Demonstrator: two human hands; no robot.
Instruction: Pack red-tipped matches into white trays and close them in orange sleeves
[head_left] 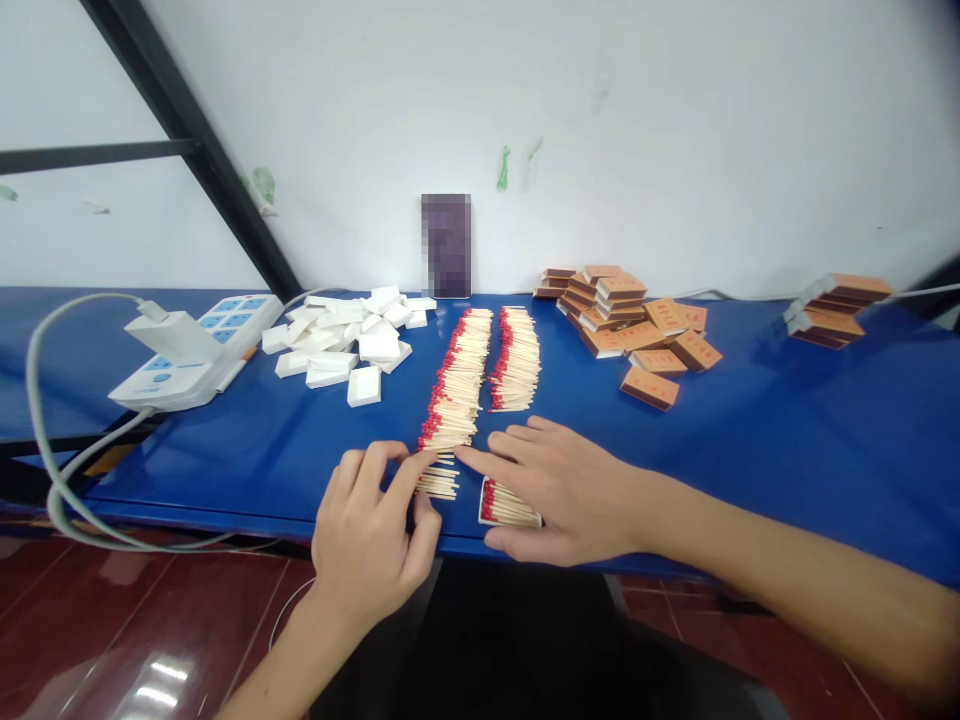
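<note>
Two rows of red-tipped matches lie on the blue table, a long left row (pixel 460 380) and a shorter right row (pixel 516 360). My left hand (pixel 375 530) touches the near end of the long row, fingers bent and apart, beside a small group of loose matches (pixel 439 483). Over a white tray filled with matches (pixel 510 503) rests my right hand (pixel 562 490), its fingers spread and its index fingertip at the long row's near end. The hand partly covers the tray's right side. Neither hand is closed around anything.
White empty trays (pixel 364 387) are heaped at the back left, near a power strip (pixel 195 350) with looping cables. Orange matchbox sleeves (pixel 649 387) lie piled right of the rows, with another stack (pixel 836 305) farther right. A dark pixelated rectangle (pixel 448 245) stands against the wall.
</note>
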